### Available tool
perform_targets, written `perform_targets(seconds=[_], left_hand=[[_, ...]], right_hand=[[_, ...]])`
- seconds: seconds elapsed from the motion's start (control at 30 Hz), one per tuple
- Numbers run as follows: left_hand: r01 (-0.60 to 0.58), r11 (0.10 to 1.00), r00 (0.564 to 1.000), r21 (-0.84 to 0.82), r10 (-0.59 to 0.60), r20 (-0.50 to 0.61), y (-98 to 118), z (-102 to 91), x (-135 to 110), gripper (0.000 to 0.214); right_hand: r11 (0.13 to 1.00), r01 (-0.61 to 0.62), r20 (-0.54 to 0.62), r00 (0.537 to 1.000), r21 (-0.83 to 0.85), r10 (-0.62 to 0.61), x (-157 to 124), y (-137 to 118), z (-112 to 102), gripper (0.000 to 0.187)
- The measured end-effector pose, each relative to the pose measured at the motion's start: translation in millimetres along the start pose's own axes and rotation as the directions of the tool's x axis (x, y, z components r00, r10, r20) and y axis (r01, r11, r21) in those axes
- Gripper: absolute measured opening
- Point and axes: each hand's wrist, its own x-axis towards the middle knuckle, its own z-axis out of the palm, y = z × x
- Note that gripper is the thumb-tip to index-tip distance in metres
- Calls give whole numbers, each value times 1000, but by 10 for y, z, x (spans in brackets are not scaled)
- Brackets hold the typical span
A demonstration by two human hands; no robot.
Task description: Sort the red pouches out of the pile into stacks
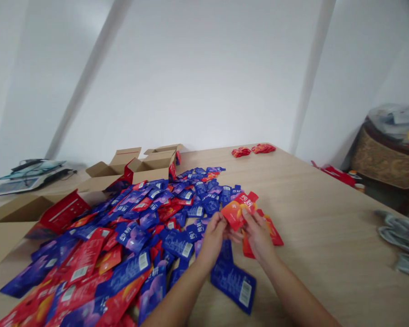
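Okay, both hands are pinching one red packet just above the table, right of the main pile. The left hand is gripping its lower left side between thumb and fingers; the right hand is pressing a thumb on the lower right side, so both grips are narrow. The packet's tabbed end is pointing up and right. More red packets are showing under and beside the right hand; can't tell if they are lying on wood or being held.

A blue packet is lying alone between the forearms, its barcode end facing the wearer. The mixed pile of blue and red packets is filling the table's left half, its ragged right edge stopping close to the left hand, so little room is remaining on that side. Opened cartons are standing along the pile's far edge, another carton sitting at far left with flaps spreading.

Right of the hands, bare wood is stretching to the table's slanting right edge, giving wide room. Two red stacks are sitting near the far edge, well apart from the hands. Beyond the right edge, a chair is standing; a grey bundle is blurring near the frame's border.
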Motion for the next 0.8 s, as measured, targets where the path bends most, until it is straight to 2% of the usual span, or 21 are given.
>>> perform_targets(seconds=[0.07, 0.1, 0.2, 0.3, 0.4, 0.5, 0.63, 0.73, 0.8], left_hand=[[83, 996, 994, -35, -81, 69, -105, 98, -76, 41], [98, 995, 993, -28, -96, 65, -136, 127, -101, 44], [64, 993, 998, 104, -61, -36, -180, 179, -157, 42], [57, 975, 996, 214, -42, -75, -216, 215, -221, 42], [73, 979, 996, 192, -64, -55, -266, 234, -287, 44], [94, 990, 995, 107, -95, 8, -302, 242, -335, 42], [127, 990, 990, 58, -130, 54, -361, 244, -385, 47], [157, 984, 984, 89, -163, 71, -409, 196, -419, 47], [136, 976, 988, 169, -148, 55, -394, 129, -417, 42]], right_hand=[[998, -32, -22, 999, 62, 34, -4, -21, -13, 24], [997, -47, -4, 999, 63, 48, -4, -34, -23, 23], [998, -44, 66, 997, 35, 42, -10, -57, -27, 24], [996, -37, 18, 999, 86, 35, -15, -54, -6, 23], [990, -21, -53, 998, 140, 29, -8, -48, -5, 20], [990, -24, -57, 998, 136, 32, 4, -38, -12, 20], [981, -93, -45, 994, 172, 102, 18, -18, -11, 27], [986, -79, -99, 991, 149, 94, 30, -15, -33, 28], [997, -52, -65, 996, 59, 56, 38, -27, -65, 27]])
